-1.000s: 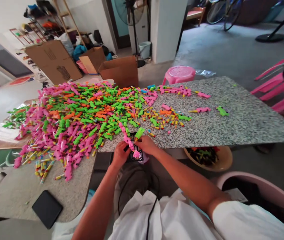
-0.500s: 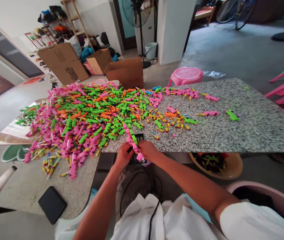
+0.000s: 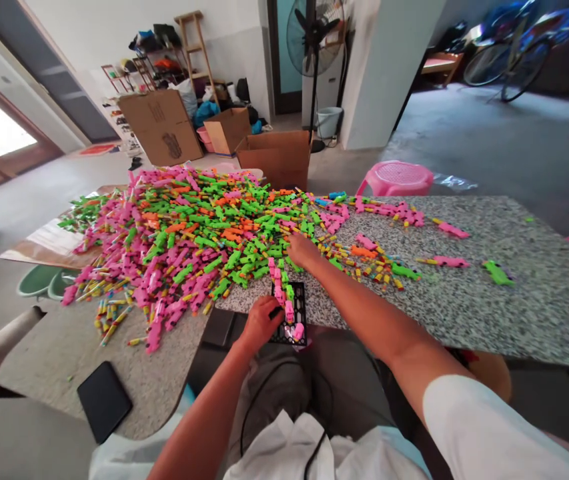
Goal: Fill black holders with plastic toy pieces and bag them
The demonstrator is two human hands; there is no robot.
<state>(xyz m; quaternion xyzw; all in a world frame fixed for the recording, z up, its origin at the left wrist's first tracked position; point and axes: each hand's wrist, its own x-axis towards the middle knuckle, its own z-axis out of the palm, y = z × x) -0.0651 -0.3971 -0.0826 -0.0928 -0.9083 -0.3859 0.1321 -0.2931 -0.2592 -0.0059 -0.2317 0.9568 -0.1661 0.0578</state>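
Tray (image 3: 300,301), black grid, at table (image 3: 464,313) edge, our left hand (image 3: 261,322) clamped on its near-left side. Row of pink and green toy pieces (image 3: 283,288) stands in tray, just right of that hand. Our right hand (image 3: 301,250) beyond tray, palm down, fingertips at rim of toy pile (image 3: 189,227); we cannot tell whether fingers pinch anything. Well left of left hand, black phone (image 3: 104,400) lies flat. Pink stool (image 3: 397,179) far beyond right hand.
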